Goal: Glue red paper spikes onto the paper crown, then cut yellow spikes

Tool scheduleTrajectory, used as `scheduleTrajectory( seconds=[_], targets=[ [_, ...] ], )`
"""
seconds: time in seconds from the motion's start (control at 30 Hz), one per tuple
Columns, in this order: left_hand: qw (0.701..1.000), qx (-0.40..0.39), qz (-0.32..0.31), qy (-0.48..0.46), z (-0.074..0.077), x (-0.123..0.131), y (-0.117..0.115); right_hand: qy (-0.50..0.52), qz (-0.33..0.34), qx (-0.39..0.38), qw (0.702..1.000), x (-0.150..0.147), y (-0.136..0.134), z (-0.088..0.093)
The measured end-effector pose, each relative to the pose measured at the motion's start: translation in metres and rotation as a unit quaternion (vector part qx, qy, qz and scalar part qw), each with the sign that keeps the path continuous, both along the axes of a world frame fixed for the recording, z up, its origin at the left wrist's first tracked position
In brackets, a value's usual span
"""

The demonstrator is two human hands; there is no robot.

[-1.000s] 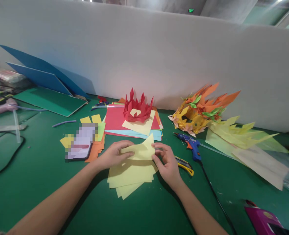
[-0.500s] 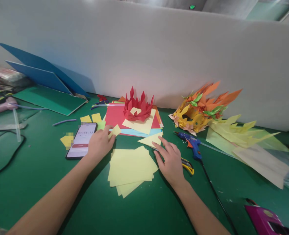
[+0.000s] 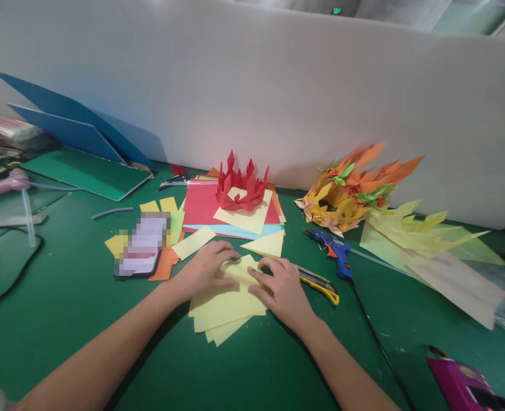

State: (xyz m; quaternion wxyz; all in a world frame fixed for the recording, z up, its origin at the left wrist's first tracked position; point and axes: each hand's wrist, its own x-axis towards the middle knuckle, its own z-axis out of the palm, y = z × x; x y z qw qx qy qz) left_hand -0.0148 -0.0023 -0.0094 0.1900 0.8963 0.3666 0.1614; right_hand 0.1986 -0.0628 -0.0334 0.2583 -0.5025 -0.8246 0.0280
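A stack of pale yellow paper sheets lies on the green table in front of me. My left hand rests on the stack's far left part, fingers curled over the top sheet's far edge. My right hand sits on the stack's right side, fingers bent, tips pressed on the same sheet near its far corner. A folded yellow triangle lies just beyond my hands. A small yellow strip lies to its left, beside a phone.
A yellow utility knife and a blue glue gun with a black cord lie right of my right hand. Behind are a coloured paper pile with a red paper crown, orange-yellow paper crafts, blue boards and a white wall.
One second ago both hands held a folded yellow piece. My left hand then set a strip by the phone, my right put the triangle down, and both came back onto the stack.
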Motion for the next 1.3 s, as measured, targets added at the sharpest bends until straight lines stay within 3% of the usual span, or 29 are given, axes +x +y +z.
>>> scheduleTrajectory(
  seconds=[0.17,0.27,0.33,0.4,0.5,0.6,0.7,0.77,0.87,1.0,1.17,1.3],
  targets=[
    [0.999,-0.029,0.004,-0.02,0.001,0.002,-0.002,0.05,0.024,0.023,0.998,0.002,0.001,-0.001],
    [0.994,-0.072,0.052,-0.057,0.003,0.002,-0.002,0.157,0.019,0.007,0.987,0.003,0.002,-0.003],
    [0.982,-0.135,0.099,-0.082,0.005,0.004,-0.004,0.261,-0.024,-0.018,0.965,0.003,0.003,-0.004],
    [0.955,-0.227,0.139,-0.131,0.007,0.007,-0.007,0.363,-0.066,-0.05,0.928,0.002,0.004,-0.006],
    [0.895,-0.35,0.173,-0.214,0.011,0.012,-0.011,0.463,-0.076,-0.091,0.878,0.001,0.008,-0.009],
    [0.862,-0.405,0.174,-0.25,0.012,0.015,-0.014,0.495,-0.095,-0.09,0.859,0.001,0.01,-0.009],
    [0.866,-0.4,0.172,-0.247,0.011,0.019,-0.018,0.473,-0.125,-0.048,0.871,0.0,0.007,-0.005],
    [0.872,-0.39,0.175,-0.237,0.009,0.02,-0.02,0.418,-0.124,0.001,0.9,-0.001,0.003,-0.001],
    [0.868,-0.399,0.167,-0.245,0.008,0.022,-0.023,0.296,-0.087,0.083,0.948,-0.003,-0.002,0.006],
    [0.861,-0.41,0.155,-0.259,0.008,0.024,-0.025,0.183,-0.031,0.152,0.971,-0.008,-0.006,0.01],
    [0.833,-0.451,0.122,-0.297,0.008,0.026,-0.024,0.122,0.043,0.147,0.981,-0.013,-0.01,0.012],
    [0.82,-0.462,0.123,-0.314,0.004,0.024,-0.022,0.202,0.05,0.082,0.975,-0.012,-0.008,0.009]
  ],
)
